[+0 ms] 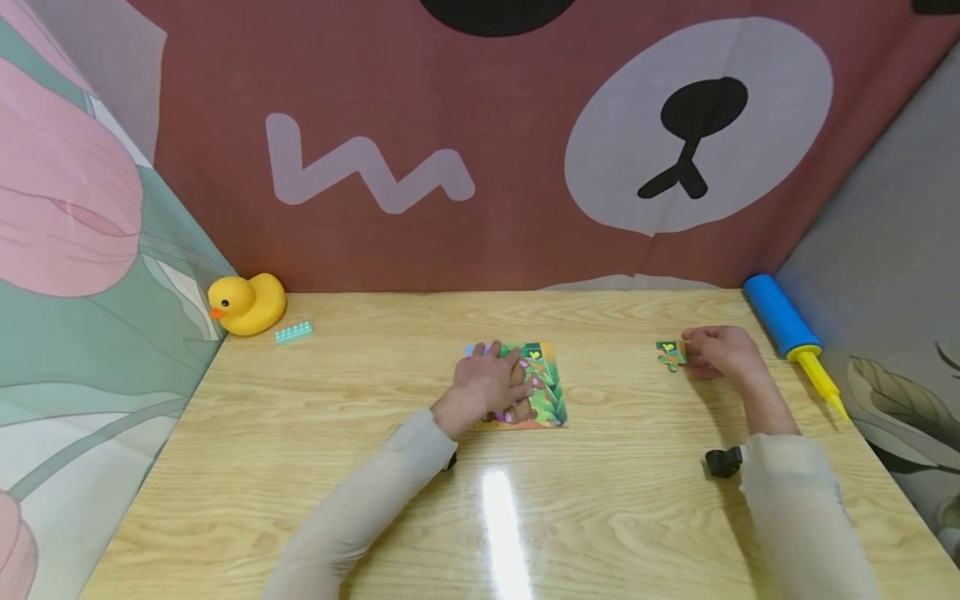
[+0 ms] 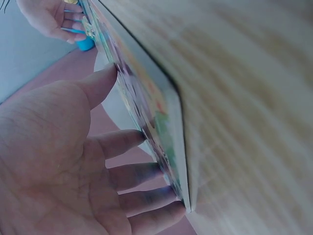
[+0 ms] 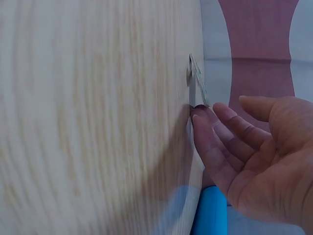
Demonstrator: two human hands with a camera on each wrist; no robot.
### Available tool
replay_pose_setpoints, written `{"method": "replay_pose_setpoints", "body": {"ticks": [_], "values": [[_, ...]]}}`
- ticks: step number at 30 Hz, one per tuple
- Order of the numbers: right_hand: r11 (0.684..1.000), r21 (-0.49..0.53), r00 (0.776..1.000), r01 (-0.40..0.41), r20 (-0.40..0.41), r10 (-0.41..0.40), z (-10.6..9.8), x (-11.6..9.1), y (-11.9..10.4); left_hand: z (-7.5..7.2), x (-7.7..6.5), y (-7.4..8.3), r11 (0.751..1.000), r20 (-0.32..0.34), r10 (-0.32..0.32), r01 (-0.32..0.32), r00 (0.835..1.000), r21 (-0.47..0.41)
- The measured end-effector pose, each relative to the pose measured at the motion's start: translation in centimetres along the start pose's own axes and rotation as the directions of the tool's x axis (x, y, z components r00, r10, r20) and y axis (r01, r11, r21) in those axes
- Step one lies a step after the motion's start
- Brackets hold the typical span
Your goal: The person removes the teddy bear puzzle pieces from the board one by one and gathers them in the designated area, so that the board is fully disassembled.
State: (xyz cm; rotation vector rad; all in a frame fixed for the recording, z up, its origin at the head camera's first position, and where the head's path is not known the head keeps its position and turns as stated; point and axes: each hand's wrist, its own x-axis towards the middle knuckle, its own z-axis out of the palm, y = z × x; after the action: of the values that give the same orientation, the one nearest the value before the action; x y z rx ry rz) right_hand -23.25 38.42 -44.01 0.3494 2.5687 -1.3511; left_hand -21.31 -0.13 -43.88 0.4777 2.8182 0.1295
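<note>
Near the middle of the table lies a colourful jigsaw puzzle (image 1: 553, 396), a thin flat board with green leaves and orange parts. My left hand (image 1: 486, 383) rests on it with the fingers spread, covering much of its left half. In the left wrist view, the fingertips (image 2: 146, 174) touch the board's face. Off to the right, my right hand (image 1: 723, 354) pinches a small green and yellow puzzle piece (image 1: 667, 352) at its right edge. The right wrist view shows the piece (image 3: 199, 81) tilted, with its near edge at my fingertips.
A yellow rubber duck (image 1: 251, 304) and a light teal toy brick (image 1: 294, 332) stand at the back left. Along the right edge lies a blue and yellow toy pump (image 1: 787, 321). Printed fabric (image 1: 510, 225) hangs behind the table.
</note>
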Motion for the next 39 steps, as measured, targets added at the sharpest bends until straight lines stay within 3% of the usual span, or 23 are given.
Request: {"method": "replay_pose_setpoints", "body": {"ticks": [7, 15, 30, 39], "values": [[1.000, -0.005, 1.000, -0.002, -0.013, 0.002, -0.1, 0.1, -0.1, 0.0, 0.1, -0.2, 1.000, -0.004, 0.005, -0.005, 1.000, -0.004], [0.992, -0.085, 0.992, 0.094, -0.077, -0.100, 0.8, 0.3, -1.4, 0.0, 0.0, -0.5, 1.000, -0.029, -0.003, 0.003, 1.000, -0.001], [0.985, -0.027, 0.982, 0.171, 0.086, -0.168, 5.8, 0.6, -7.0, -0.3, -0.7, -1.4, 0.998, 0.007, -0.052, 0.052, 0.999, -0.025], [0.985, 0.002, 0.976, 0.173, 0.132, -0.172, 9.4, 0.7, -9.8, -0.7, -0.8, -2.6, 0.997, 0.051, -0.075, 0.074, 0.996, 0.027]]}}
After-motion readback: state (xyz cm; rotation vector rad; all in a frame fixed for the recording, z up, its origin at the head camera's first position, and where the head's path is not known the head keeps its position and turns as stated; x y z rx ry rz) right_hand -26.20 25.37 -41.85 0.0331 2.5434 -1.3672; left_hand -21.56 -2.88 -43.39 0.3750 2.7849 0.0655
